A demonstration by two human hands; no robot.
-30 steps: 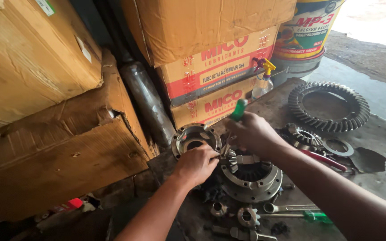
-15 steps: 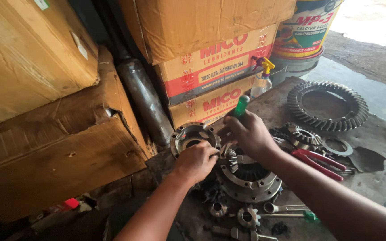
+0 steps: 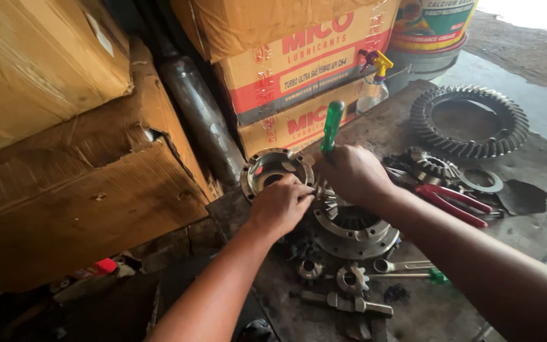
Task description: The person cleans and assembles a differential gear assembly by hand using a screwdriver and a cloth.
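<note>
- Our right hand [image 3: 352, 174] grips a green-handled screwdriver [image 3: 332, 125] over the differential housing [image 3: 356, 229].
- Our left hand [image 3: 280, 204] touches a small gear [image 3: 328, 199].
- Red pliers [image 3: 454, 204] lie nearby.

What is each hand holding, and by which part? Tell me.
The right hand has a green-handled screwdriver, its grip low on the handle. The left hand touches a small gear; a hold cannot be told.

Screwdriver [image 3: 332, 125] tip prob. hidden by right hand [image 3: 351, 174]
</note>
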